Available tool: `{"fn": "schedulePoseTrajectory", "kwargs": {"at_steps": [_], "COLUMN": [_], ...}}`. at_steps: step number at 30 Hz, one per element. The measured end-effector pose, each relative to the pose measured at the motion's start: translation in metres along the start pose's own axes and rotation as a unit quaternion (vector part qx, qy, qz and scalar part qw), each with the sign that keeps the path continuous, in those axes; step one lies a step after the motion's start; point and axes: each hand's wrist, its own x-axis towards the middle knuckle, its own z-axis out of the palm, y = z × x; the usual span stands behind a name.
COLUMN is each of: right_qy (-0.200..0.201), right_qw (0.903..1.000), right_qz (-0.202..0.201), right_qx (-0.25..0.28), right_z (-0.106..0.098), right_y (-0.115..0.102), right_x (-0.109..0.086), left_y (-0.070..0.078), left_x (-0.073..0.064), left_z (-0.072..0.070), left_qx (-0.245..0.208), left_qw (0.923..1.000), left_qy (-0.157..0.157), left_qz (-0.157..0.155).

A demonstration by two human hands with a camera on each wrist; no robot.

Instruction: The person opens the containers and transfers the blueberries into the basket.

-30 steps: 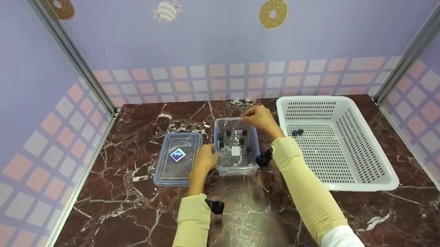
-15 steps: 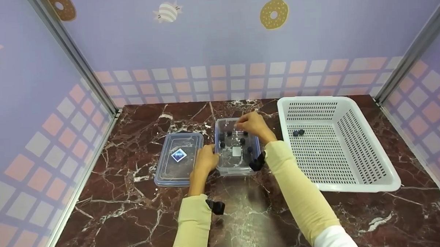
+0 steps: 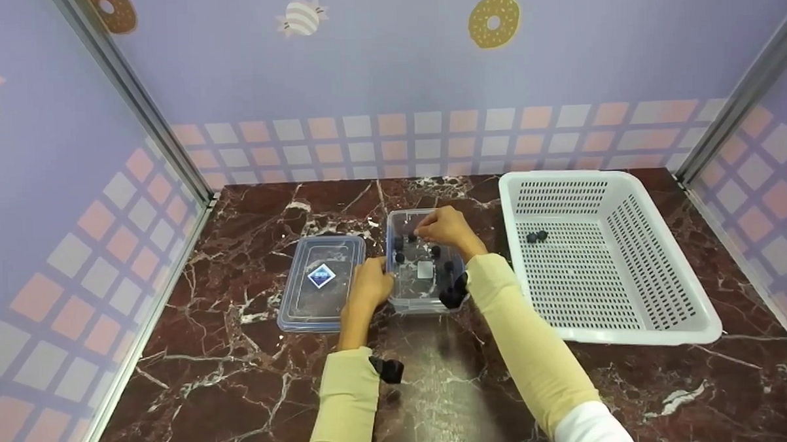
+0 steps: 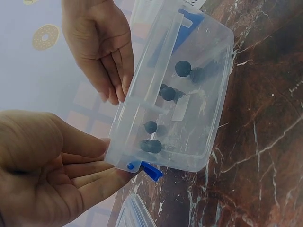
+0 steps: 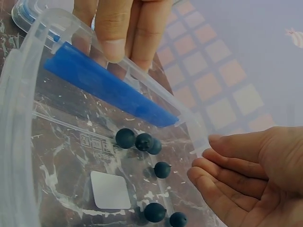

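Note:
A clear plastic box (image 3: 426, 305) with blue side clips stands uncovered in the middle of the table, several dark blueberries (image 5: 155, 212) on its bottom. My left hand (image 3: 371, 284) grips its left rim, thumb (image 4: 87, 142) on the wall and fingers underneath near a blue clip (image 4: 152, 171). Over the box's far right part hovers my right hand (image 3: 447, 229); its fingers are loosely bent, thumb apart from them. In the right wrist view, nothing shows between those fingertips (image 5: 196, 174). The hand hides part of the box from the head view.
The box's lid (image 3: 305, 309), with a blue diamond label (image 3: 321, 276), lies flat left of the box. To the right stands a white perforated basket (image 3: 689, 332) holding a few blueberries (image 3: 537, 237) at its left side. Patterned walls (image 3: 388, 64) enclose the marble table (image 3: 229, 397).
My right hand has moved left and a little nearer to me, from the box's far right rim to above its inside. The left hand keeps its hold on the box.

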Motion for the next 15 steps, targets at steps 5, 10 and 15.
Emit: {"fn": "schedulePoseTrajectory", "kwargs": {"at_steps": [5,10,15], "right_qy": [-0.006,-0.002,-0.011], "right_qw": [0.9994,0.9997,0.9987], "right_qz": [0.002,0.008,0.028], "right_qx": [0.034,0.024,0.042], "right_z": [0.006,0.009,0.012], "right_y": [0.001,0.003,0.005], "right_x": [0.001,0.002,0.003], "left_y": [-0.001,-0.001,-0.001], "left_x": [0.0,0.0,0.0], "left_z": [0.0,0.0,0.0], "left_qx": [-0.001,-0.011,-0.01], "left_qw": [1.0,0.9999,0.9999], "left_qy": [0.002,-0.004,-0.008], "left_qz": [0.001,-0.005,-0.007]}}
